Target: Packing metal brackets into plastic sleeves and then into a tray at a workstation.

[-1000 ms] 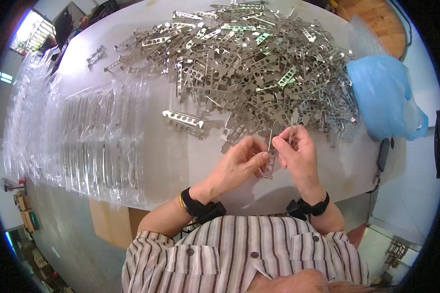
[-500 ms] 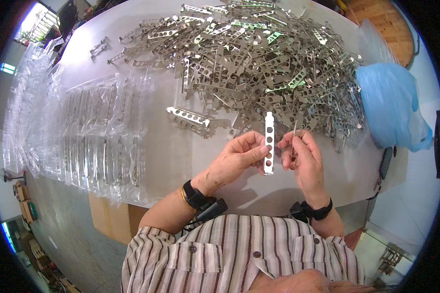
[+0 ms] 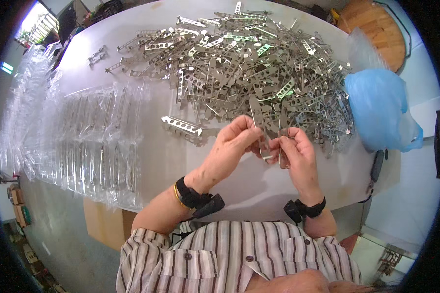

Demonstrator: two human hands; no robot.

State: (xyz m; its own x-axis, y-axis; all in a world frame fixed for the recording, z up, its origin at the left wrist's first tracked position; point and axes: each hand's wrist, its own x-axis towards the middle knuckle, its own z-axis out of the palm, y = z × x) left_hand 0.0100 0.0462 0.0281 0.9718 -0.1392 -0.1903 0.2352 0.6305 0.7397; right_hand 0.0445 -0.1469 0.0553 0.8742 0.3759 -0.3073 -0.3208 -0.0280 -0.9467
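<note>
- Head view: the left hand [image 3: 232, 146] pinches a bracket [image 3: 260, 134] upright, just clear of the table [image 3: 156, 161], so it can be turned and looked over.
- The right hand [image 3: 298, 154] pinches a thin strip [image 3: 281, 141] just beside it.
- The pile [image 3: 259, 63] lies close behind; bagged rows [image 3: 88, 141] are laid out to the left.

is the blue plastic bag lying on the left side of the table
No, the blue plastic bag lies at the right end of the table, beside the heap of metal strips.
</note>
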